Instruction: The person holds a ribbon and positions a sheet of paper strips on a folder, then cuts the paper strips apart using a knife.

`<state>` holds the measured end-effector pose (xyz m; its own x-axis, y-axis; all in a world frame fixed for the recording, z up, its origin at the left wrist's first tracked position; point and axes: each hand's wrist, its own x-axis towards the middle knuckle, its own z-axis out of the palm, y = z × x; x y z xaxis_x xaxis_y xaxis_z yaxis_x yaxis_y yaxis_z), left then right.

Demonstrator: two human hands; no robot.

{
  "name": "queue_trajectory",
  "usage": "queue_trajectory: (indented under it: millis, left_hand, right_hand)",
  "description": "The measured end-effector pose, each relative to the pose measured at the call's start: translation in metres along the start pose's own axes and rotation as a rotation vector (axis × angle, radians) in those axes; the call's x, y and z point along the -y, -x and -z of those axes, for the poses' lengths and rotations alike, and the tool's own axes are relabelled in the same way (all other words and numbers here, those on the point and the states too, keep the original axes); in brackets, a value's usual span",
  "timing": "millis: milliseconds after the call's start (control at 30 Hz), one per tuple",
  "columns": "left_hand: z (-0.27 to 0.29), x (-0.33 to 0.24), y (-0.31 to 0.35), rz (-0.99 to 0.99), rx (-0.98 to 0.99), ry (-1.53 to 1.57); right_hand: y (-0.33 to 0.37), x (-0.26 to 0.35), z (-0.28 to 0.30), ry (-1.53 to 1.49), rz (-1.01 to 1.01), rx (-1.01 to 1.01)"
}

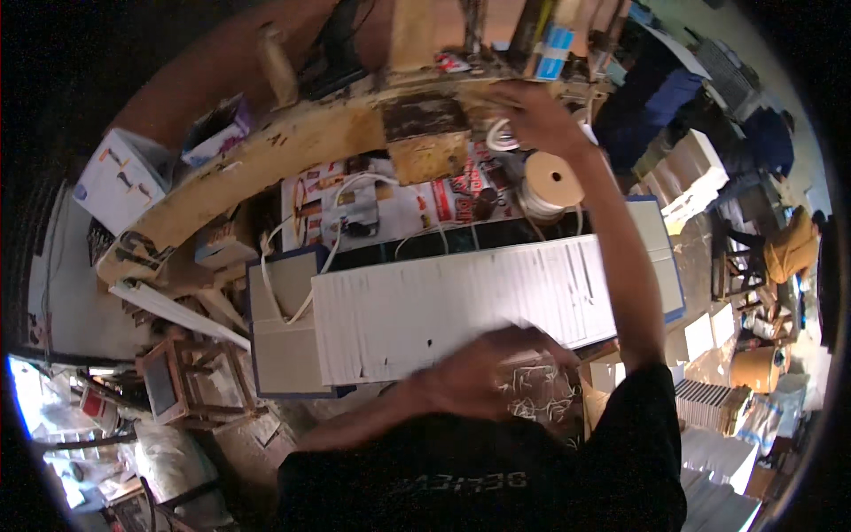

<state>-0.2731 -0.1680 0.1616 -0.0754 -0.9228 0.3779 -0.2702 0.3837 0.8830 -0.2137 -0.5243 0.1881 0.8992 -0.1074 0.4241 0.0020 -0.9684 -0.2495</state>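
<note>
A long row of thin white sheets or folders (461, 310), pressed edge to edge, lies in front of me. Grey boards with blue borders (285, 306) stick out at both its ends. Over the near edge of the row is my left hand (474, 371), smeared by motion, its fingers curved; whether it holds anything is unclear. My right arm stretches across the row's right end. At its far end my right hand (534, 113) has its fingers stretched out by the wooden ledge, above a white ring-shaped roll (503, 135). A spool of white cord (551, 184) stands just below that hand.
A wooden block (425, 137) sits against the curved wooden ledge (292, 140). White cord (330, 257) loops over the left board. Beyond are an open white carton (120, 182), a small wooden stool (191, 381), stacked boards (709, 403) and a person in yellow (792, 246) at right.
</note>
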Motion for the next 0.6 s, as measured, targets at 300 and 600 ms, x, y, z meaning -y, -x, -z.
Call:
queue_trajectory:
  millis: [300, 600]
  left_hand:
    - [0.197, 0.13, 0.302, 0.911, -0.623, -0.774]
    - [0.272, 0.2, 0.27, 0.732, -0.554, -0.669]
  right_hand:
    - [0.249, 0.077, 0.043, -0.59, -0.732, -0.042]
    - [0.382, 0.191, -0.009, -1.109, -1.289, -0.306]
